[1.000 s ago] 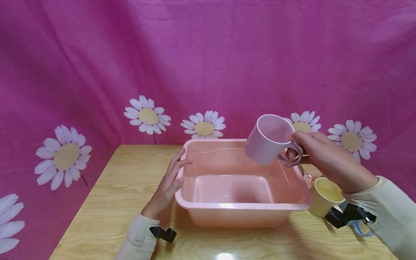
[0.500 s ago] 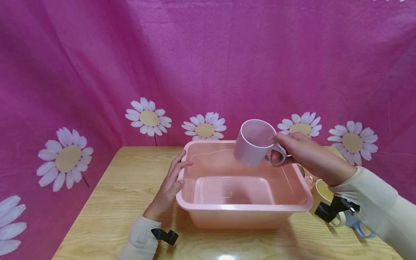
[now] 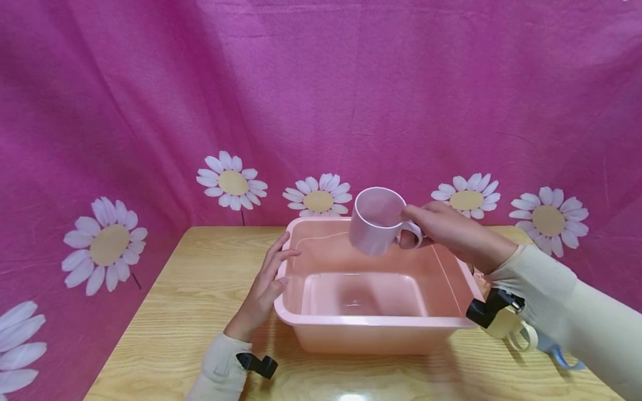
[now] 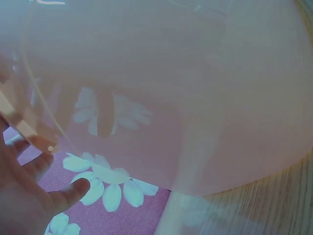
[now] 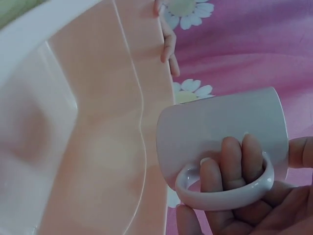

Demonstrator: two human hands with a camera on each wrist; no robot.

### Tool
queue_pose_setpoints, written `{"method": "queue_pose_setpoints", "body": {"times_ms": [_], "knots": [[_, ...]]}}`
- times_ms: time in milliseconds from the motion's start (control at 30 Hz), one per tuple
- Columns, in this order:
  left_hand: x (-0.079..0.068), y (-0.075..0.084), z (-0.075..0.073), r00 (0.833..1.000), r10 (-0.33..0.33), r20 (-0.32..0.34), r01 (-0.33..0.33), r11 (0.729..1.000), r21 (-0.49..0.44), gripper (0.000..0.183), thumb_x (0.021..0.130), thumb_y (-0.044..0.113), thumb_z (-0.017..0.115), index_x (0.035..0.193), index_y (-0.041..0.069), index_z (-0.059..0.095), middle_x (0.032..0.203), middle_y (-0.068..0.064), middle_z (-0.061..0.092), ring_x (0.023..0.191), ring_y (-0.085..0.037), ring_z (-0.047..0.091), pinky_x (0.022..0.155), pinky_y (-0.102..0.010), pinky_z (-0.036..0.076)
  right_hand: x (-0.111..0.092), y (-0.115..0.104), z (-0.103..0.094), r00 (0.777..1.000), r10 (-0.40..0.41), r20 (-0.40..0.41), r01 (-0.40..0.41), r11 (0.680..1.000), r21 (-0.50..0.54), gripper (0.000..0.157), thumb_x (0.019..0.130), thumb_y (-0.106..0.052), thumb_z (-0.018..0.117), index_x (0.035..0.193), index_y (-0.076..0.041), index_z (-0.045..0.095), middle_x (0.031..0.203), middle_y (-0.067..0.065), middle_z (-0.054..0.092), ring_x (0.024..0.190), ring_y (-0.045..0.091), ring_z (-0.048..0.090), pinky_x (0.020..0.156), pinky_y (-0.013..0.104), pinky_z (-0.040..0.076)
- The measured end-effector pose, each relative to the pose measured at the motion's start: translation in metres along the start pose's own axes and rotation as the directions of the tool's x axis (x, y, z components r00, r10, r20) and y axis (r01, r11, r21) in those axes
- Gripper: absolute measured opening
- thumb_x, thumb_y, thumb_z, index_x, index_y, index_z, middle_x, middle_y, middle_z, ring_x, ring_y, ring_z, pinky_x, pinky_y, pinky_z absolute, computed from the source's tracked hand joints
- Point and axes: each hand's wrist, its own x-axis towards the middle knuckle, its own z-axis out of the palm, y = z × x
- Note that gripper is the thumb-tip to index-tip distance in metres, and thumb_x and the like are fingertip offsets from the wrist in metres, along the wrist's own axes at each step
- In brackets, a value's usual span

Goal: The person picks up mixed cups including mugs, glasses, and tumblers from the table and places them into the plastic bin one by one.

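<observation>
My right hand point(image 3: 441, 225) holds a pale lilac mug point(image 3: 373, 236) by its handle. In the right wrist view several fingers pass through the mug's handle point(image 5: 227, 196). The mug tilts a little, raised over the back part of a pink plastic basin point(image 3: 371, 337). Inside, the basin's floor point(image 3: 361, 292) is bare. My left hand point(image 3: 263, 289) rests on the basin's left rim, its fairly straight fingers reaching over the edge. Through the left wrist view the basin wall point(image 4: 195, 98) fills most of the picture, with the thumb point(image 4: 73, 193) held apart from the other fingers.
Right of the basin stand a yellow mug point(image 3: 524, 337) and a blue mug point(image 3: 567, 356), partly hidden by my right sleeve point(image 3: 562, 295). A clear pinkish item shows behind them. The wooden table point(image 3: 200, 295) ends at a magenta curtain point(image 3: 321, 100) with daisies.
My right hand has carried the lilac mug leftward over the basin and brought it more upright. My left hand stays on the rim.
</observation>
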Motion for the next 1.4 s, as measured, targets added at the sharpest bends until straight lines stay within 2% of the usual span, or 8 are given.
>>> {"method": "queue_pose_setpoints", "body": {"times_ms": [200,367,533,700,1000,1167,1400], "knots": [[-0.001,-0.001,0.000,1.000,0.011,0.001,-0.011,1.000,-0.004,0.049,0.089,0.024,0.043,0.134,0.007,0.049,0.159,0.000,0.015,0.145,-0.027,0.013,0.104,-0.068,0.025,0.012,0.003,0.008,1.000,0.005,0.027,-0.006,1.000,0.015,0.036,0.091,-0.022,0.044,0.081,0.003,0.067,0.064,-0.002,0.063,0.066,0.008,0.059,0.071,0.027,0.052],[-0.001,-0.001,0.000,1.000,0.009,0.000,-0.009,1.000,0.003,0.048,0.088,0.022,0.043,0.134,0.008,0.049,0.159,0.000,0.015,0.146,-0.027,0.013,0.103,-0.067,0.027,0.019,0.003,0.015,1.000,0.016,0.001,-0.016,1.000,-0.020,0.038,0.092,-0.025,0.046,0.086,0.006,0.067,0.065,-0.001,0.064,0.068,0.009,0.058,0.073,0.029,0.052],[-0.001,0.000,0.001,1.000,-0.013,0.001,0.013,1.000,0.014,0.049,0.087,0.022,0.044,0.134,0.014,0.049,0.160,0.002,0.015,0.146,-0.024,0.013,0.103,-0.067,0.026,0.027,0.003,0.023,1.000,0.007,-0.012,-0.008,0.999,-0.034,0.037,0.091,-0.024,0.048,0.085,0.006,0.068,0.064,-0.001,0.066,0.067,0.008,0.059,0.074,0.030,0.053],[0.000,-0.001,0.000,1.000,-0.019,0.000,0.019,0.999,0.034,0.048,0.088,0.027,0.044,0.135,0.018,0.049,0.159,0.003,0.015,0.146,-0.024,0.013,0.104,-0.067,0.025,0.036,0.008,0.033,1.000,0.009,0.028,-0.008,1.000,-0.021,0.037,0.092,-0.023,0.046,0.083,0.005,0.069,0.063,-0.001,0.065,0.066,0.009,0.060,0.075,0.031,0.053],[0.001,-0.003,0.000,1.000,-0.001,-0.002,0.001,0.999,0.035,0.048,0.087,0.020,0.043,0.135,0.021,0.049,0.159,0.003,0.015,0.146,-0.024,0.013,0.103,-0.068,0.025,0.047,0.015,0.045,0.991,-0.021,0.131,0.020,1.000,0.006,0.036,0.094,-0.028,0.046,0.087,0.000,0.069,0.070,0.004,0.061,0.076,0.019,0.058,0.085,0.037,0.049],[0.002,-0.003,-0.001,1.000,0.002,-0.005,-0.001,0.999,0.035,0.047,0.087,0.022,0.043,0.134,0.024,0.049,0.159,0.003,0.016,0.146,-0.024,0.013,0.104,-0.069,0.022,0.054,0.017,0.050,0.990,-0.035,0.139,0.031,0.999,0.030,0.034,0.093,-0.028,0.047,0.081,-0.002,0.066,0.068,0.003,0.057,0.073,0.018,0.056,0.085,0.037,0.048],[0.001,-0.003,-0.001,1.000,-0.014,-0.004,0.014,0.999,0.040,0.049,0.087,0.021,0.043,0.135,0.012,0.049,0.159,0.004,0.016,0.146,-0.023,0.013,0.104,-0.070,0.021,0.065,0.018,0.061,0.995,0.009,0.096,-0.012,0.999,0.033,0.034,0.093,-0.028,0.049,0.084,-0.002,0.069,0.064,0.002,0.056,0.069,0.016,0.054,0.080,0.040,0.051]]}}
